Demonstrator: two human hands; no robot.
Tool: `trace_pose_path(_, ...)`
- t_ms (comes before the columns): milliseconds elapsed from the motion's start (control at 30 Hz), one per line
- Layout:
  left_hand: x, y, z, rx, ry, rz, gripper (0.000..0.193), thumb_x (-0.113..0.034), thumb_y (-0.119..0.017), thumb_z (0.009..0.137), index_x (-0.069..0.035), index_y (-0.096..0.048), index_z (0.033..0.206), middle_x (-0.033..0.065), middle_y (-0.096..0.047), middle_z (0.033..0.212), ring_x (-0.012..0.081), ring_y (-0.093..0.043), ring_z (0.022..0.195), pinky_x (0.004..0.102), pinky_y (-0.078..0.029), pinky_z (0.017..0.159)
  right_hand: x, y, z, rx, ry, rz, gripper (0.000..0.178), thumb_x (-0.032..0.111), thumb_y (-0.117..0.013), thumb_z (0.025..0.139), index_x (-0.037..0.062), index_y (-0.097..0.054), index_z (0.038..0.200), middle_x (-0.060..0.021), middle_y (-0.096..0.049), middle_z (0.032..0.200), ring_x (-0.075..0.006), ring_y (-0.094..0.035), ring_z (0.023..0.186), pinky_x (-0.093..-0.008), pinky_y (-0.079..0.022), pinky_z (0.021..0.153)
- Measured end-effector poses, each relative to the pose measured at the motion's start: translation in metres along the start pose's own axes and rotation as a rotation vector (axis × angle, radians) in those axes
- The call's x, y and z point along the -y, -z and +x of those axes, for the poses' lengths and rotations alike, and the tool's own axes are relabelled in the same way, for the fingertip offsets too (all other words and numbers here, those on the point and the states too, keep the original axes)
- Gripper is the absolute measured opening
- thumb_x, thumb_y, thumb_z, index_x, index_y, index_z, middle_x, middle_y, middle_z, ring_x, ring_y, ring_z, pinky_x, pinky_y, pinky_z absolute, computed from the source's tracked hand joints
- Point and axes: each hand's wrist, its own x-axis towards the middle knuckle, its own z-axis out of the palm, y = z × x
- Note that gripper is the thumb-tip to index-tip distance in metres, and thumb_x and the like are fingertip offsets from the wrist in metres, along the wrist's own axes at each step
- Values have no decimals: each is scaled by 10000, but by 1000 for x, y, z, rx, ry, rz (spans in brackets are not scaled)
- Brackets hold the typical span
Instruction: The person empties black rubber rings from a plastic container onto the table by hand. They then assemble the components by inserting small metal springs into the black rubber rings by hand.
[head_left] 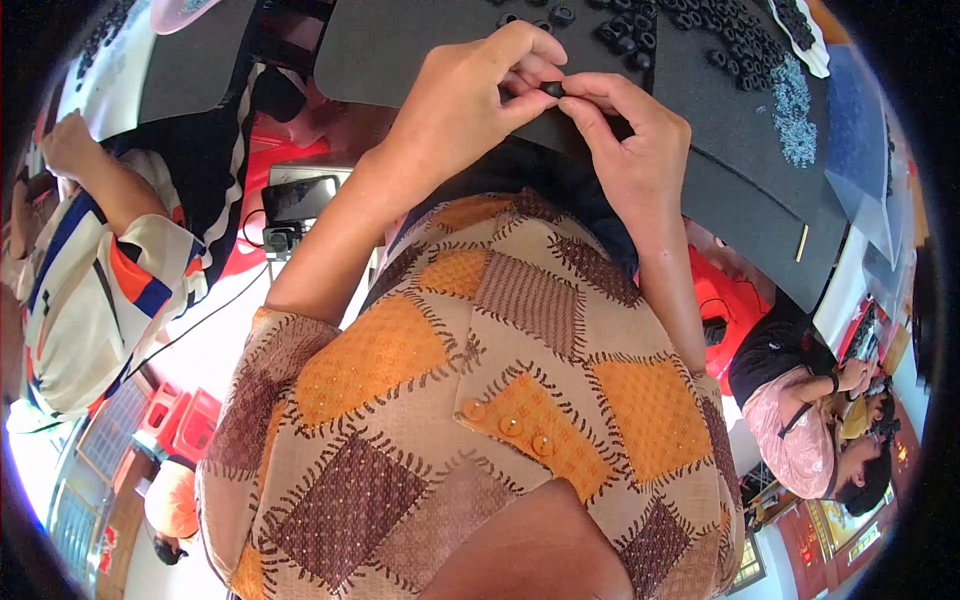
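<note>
Between the fingertips of both hands is a small round black piece [552, 89], held just above the near edge of a dark work mat. My left hand [480, 80] pinches it from the left with thumb and fingers. From the right, my right hand [640, 135] closes thumb and forefinger on the same piece. Several black ring-shaped pieces [628, 38] lie loose just beyond my hands. Farther right spreads a larger heap of similar black rings [735, 45], beside a scatter of tiny light blue pieces [795, 115].
A thin dark rod with a tan tip [802, 243] lies on the mat [745, 150] at right. Clear plastic sheeting [868, 150] and a white tray [806, 40] border it. At left are a phone [302, 200] and another person [110, 260]; another sits at right [800, 410].
</note>
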Motion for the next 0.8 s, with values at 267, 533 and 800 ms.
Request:
trace_pose_path(267,1,0,4,55,-16,26,288,-40,-762,795,-37,-631,1052,97,-726,914,186,-721,800,292,-582,732,4,6,4,52,-138,123,134,41,-757,784,31,-718,912,-90,-698,844,-194,-692,731,-294,-533,670)
trace_pose_path(533,4,5,4,136,-23,88,181,-43,-762,802,-25,-721,977,70,-730,914,141,-695,757,267,-558,706,-11,-7,-6,-69,19,28,179,0,-760,743,59,-708,904,-79,-686,866,-239,-685,758,-311,-542,671)
trace_pose_path(800,5,1,4,87,-46,130,164,-42,-758,806,-23,-738,968,79,-730,958,133,-693,747,251,-552,665,-12,-8,-5,-101,4,55,171,-2,-769,731,51,-696,877,-75,-679,928,-236,-686,754,-313,-546,675)
